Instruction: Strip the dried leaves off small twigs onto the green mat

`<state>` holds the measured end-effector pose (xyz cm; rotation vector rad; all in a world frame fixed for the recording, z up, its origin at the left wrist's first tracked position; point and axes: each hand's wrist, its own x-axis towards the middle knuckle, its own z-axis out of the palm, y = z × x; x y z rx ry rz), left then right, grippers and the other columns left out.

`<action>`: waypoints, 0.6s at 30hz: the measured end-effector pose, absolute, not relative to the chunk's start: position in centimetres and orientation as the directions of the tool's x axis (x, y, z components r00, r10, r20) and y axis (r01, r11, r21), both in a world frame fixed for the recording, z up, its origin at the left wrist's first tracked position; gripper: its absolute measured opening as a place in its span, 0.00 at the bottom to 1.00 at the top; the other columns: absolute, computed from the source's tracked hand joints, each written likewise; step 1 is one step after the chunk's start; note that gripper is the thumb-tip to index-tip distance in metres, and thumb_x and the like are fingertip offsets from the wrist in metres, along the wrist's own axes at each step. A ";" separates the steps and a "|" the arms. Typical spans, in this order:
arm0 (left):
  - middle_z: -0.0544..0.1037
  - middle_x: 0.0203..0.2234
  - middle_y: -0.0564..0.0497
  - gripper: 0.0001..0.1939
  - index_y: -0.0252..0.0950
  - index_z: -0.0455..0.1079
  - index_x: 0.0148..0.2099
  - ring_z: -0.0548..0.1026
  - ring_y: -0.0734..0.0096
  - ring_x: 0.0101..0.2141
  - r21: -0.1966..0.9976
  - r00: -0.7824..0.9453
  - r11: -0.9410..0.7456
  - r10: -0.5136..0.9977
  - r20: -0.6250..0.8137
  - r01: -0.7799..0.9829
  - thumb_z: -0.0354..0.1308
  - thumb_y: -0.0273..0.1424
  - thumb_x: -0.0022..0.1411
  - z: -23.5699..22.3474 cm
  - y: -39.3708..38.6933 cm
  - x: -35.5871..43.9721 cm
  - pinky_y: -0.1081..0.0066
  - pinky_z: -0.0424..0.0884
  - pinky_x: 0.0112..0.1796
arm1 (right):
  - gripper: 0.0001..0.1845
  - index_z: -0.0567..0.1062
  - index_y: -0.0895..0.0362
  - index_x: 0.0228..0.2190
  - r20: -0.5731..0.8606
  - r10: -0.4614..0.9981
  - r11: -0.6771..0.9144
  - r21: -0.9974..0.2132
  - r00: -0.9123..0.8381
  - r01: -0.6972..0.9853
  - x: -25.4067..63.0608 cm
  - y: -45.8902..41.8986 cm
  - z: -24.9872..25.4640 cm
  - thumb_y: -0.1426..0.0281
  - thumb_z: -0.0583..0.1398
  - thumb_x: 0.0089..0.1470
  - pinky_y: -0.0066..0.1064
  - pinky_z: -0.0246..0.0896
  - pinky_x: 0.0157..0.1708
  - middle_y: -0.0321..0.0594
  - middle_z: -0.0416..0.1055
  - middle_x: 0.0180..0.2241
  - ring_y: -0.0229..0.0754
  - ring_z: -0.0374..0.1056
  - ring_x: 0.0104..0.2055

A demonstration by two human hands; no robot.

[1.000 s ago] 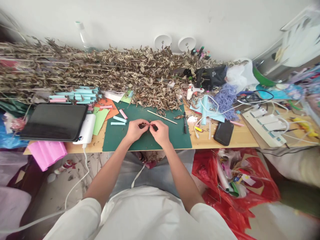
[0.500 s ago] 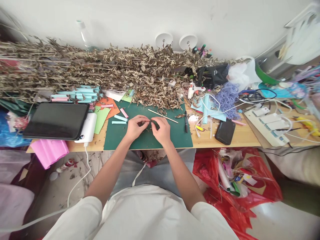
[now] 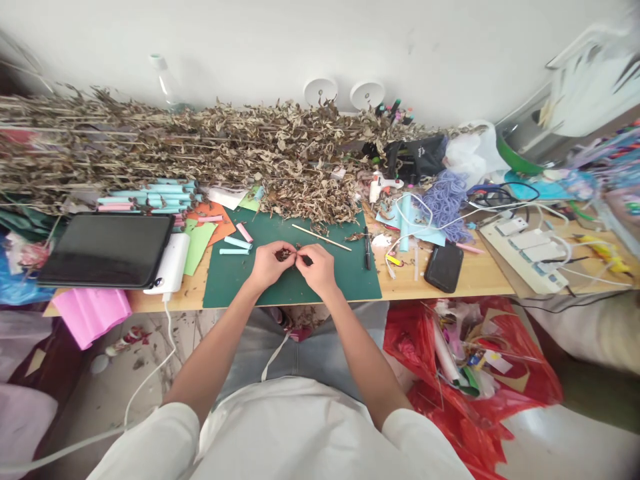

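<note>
Both my hands meet over the green cutting mat (image 3: 345, 277) at the desk's front. My left hand (image 3: 269, 264) is curled, its fingertips pinching a small clump of dried brown leaves (image 3: 285, 253). My right hand (image 3: 316, 267) is closed too, pinching the other end of the same dried bit, with something dark at its fingertips that I cannot make out. A thin wooden stick (image 3: 321, 237) lies on the mat just beyond my fingers. A large heap of dried leafy branches (image 3: 200, 147) stretches along the back of the desk.
A dark tablet (image 3: 107, 249) and white power bank (image 3: 173, 263) lie left, with rolled paper tubes (image 3: 150, 195) behind. A black pen (image 3: 367, 238), phone (image 3: 443, 267), glue gun (image 3: 380, 185), purple yarn (image 3: 447, 200) and power strip (image 3: 527, 253) sit right. A red bag (image 3: 475, 360) hangs below.
My hands stay together over the mat, working the dried bit with small finger movements. The camera view has shifted slightly.
</note>
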<state>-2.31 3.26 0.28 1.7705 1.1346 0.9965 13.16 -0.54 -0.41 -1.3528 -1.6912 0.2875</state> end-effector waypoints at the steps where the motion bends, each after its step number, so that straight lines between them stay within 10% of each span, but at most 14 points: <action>1: 0.80 0.27 0.51 0.05 0.35 0.78 0.35 0.75 0.71 0.28 0.896 0.291 -0.293 0.936 0.199 0.332 0.63 0.30 0.55 0.3 3.3 -2.3 0.74 0.70 0.30 | 0.07 0.72 0.53 0.27 0.504 0.863 0.364 -0.653 0.022 0.664 13.1 -0.5 -0.5 0.75 0.58 0.55 0.34 0.67 0.39 0.38 0.76 0.31 0.42 0.69 0.35; 18: 0.79 0.38 0.45 0.09 0.36 0.79 0.40 0.77 0.68 0.35 0.928 0.269 -0.323 0.925 0.268 0.187 0.63 0.34 0.59 0.3 3.5 -2.5 0.72 0.74 0.34 | 0.10 0.76 0.53 0.42 0.483 0.874 0.332 -0.666 0.048 0.668 13.5 -0.6 0.2 0.72 0.59 0.58 0.39 0.67 0.48 0.41 0.78 0.41 0.46 0.71 0.45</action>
